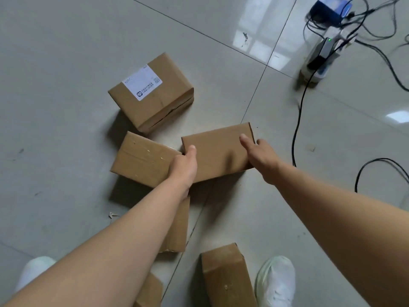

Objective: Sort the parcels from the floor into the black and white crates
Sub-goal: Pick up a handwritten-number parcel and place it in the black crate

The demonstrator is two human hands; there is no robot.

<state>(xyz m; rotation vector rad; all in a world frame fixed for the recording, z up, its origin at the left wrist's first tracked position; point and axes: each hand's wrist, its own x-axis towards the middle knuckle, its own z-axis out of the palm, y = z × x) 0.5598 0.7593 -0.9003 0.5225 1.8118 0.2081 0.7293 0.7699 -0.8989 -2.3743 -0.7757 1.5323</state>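
A flat plain cardboard parcel [218, 149] is held between both hands just above the tiled floor. My left hand [184, 166] grips its left edge, thumb on top. My right hand [262, 157] grips its right end, thumb on top and fingers round the side. A taped parcel [141, 159] lies right beside it on the left. Behind that sits a taller parcel [152, 94] with a white shipping label. Another parcel [226, 278] lies between my feet, and one more [178, 227] is partly hidden under my left forearm. No crate is in view.
Black cables [297, 129] trail across the floor on the right, leading to a white power strip with plugs [321, 56] and a blue device [332, 7] at the top right. My white shoes [276, 282] stand at the bottom edge.
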